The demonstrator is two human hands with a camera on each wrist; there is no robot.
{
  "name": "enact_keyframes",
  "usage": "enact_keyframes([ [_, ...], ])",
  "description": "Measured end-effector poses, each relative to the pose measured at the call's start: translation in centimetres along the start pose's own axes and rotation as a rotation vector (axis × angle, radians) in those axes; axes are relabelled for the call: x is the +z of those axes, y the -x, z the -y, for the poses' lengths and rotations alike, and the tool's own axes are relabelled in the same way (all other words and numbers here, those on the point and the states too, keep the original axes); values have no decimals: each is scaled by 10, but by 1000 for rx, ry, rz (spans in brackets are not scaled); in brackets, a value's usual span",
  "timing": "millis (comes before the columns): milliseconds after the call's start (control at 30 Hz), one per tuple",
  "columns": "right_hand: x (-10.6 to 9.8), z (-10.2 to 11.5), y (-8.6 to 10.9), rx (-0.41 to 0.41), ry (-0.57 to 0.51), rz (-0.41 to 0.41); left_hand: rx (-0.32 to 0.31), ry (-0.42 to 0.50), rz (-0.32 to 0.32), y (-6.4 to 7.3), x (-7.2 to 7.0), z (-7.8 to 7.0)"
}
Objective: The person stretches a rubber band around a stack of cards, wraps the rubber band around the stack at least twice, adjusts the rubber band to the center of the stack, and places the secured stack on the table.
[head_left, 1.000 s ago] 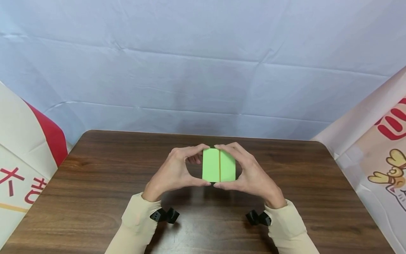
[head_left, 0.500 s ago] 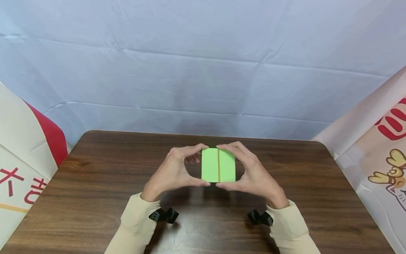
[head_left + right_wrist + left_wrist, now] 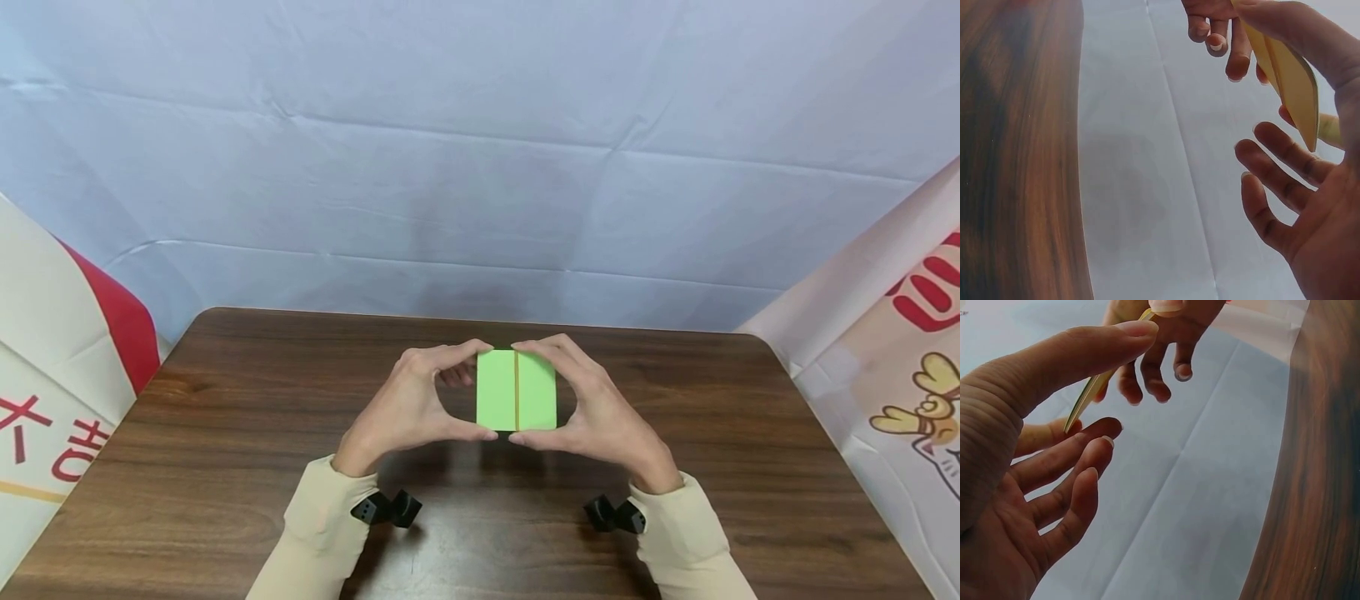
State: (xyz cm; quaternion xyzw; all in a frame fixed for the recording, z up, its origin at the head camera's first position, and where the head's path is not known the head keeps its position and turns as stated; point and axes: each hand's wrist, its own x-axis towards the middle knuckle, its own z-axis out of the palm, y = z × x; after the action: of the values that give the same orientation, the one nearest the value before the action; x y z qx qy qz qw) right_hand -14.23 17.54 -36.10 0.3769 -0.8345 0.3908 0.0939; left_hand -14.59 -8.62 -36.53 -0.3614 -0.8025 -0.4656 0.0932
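Observation:
A thin light green square pad of paper [image 3: 497,392] is held up over the table, a narrow orange-brown band [image 3: 517,392] running across its face near the middle. My left hand [image 3: 408,400] pinches its left half, thumb at the near edge and forefinger at the far edge. On the other half my right hand [image 3: 596,408] grips the same way, thumbs close to each other beside the band. Seen edge-on in the right wrist view, the pad [image 3: 1300,94] looks yellowish underneath. Both hands' other fingers spread loosely below it, off the paper.
The dark brown wooden table [image 3: 262,433] lies under both hands. A pale blue cloth [image 3: 480,167] hangs behind its far edge. Printed white cloths hang at the left [image 3: 67,350] and right [image 3: 885,400]. Small black cameras [image 3: 405,508] are strapped at both wrists.
Between one second and half a second ago, the right hand shifted slightly right, widening the gap between the thumbs. The band moved a touch left. Since then almost nothing differs.

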Motion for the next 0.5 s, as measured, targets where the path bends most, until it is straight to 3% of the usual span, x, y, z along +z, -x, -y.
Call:
enact_keyframes([
  [500, 3, 0, 0, 5, 1, -6, 15, 2, -5, 0, 1, 3],
])
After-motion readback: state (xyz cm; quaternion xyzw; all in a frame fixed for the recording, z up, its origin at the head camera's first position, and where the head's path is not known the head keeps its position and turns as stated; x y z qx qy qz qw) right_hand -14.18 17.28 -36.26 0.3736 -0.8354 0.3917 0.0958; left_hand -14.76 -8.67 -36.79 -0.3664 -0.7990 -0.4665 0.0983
